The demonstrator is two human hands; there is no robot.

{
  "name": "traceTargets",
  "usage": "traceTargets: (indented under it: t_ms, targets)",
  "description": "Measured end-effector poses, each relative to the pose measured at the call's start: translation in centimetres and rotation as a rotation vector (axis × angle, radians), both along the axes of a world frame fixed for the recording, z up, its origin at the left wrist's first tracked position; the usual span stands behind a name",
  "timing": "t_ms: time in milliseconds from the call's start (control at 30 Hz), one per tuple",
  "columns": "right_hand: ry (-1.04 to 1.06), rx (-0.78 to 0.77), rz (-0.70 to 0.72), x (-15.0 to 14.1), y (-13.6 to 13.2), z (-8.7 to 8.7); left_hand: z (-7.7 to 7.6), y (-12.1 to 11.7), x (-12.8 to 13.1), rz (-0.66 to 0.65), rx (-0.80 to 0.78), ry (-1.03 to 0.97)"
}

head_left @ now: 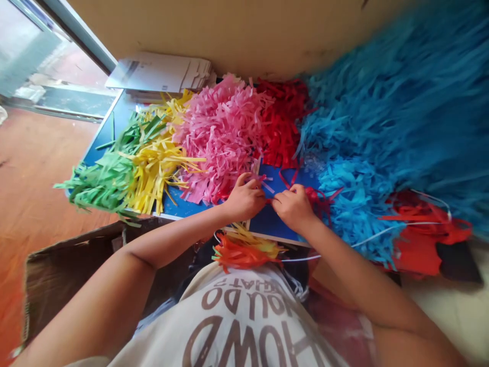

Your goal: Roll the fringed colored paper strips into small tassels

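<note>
Over the front part of the blue table, my left hand (pixel 245 199) and my right hand (pixel 294 208) are close together, fingers pinched. A thin red paper strip (pixel 269 201) runs between them, partly hidden by the fingers. More red strips (pixel 317 199) lie beside my right hand. Beyond my left hand is a large heap of pink paper strips (pixel 225 132), with a red heap (pixel 280 120) on its right. Orange and yellow strips (pixel 244 250) hang on a white cord (pixel 301 259) at the table's front edge, against my shirt.
Yellow strips (pixel 153 168) and green strips (pixel 110 176) cover the left of the blue table (pixel 263 224). A stack of white cards (pixel 164 71) stands at the back. Blue strips (pixel 355 193) fill the right side. Below left is an open cardboard box (pixel 69 275).
</note>
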State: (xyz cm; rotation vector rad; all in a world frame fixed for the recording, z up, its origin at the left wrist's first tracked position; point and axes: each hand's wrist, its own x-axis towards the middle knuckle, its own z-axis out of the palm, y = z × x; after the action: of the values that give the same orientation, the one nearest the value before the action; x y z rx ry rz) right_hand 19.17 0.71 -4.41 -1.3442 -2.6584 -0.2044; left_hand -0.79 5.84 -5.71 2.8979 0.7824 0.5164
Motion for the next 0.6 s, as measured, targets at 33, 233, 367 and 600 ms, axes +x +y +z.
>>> traceTargets:
  t_ms: [33, 233, 367, 600]
  targets:
    - [-0.023, -0.017, 0.011, 0.0, 0.2, 0.1, 0.0, 0.1, 0.0, -0.002, -0.015, 0.005]
    - [0.044, -0.136, -0.018, 0.5, 1.1, -0.1, -0.2, -0.1, 0.3, 0.018, -0.048, 0.061]
    - [0.128, -0.153, -0.125, 0.5, 0.6, -0.3, -1.1, -0.3, 0.2, 0.056, 0.008, 0.036]
    - [0.134, 0.019, -0.054, 0.7, -1.2, -1.0, -1.6, -1.0, -0.6, 0.085, 0.114, -0.018]
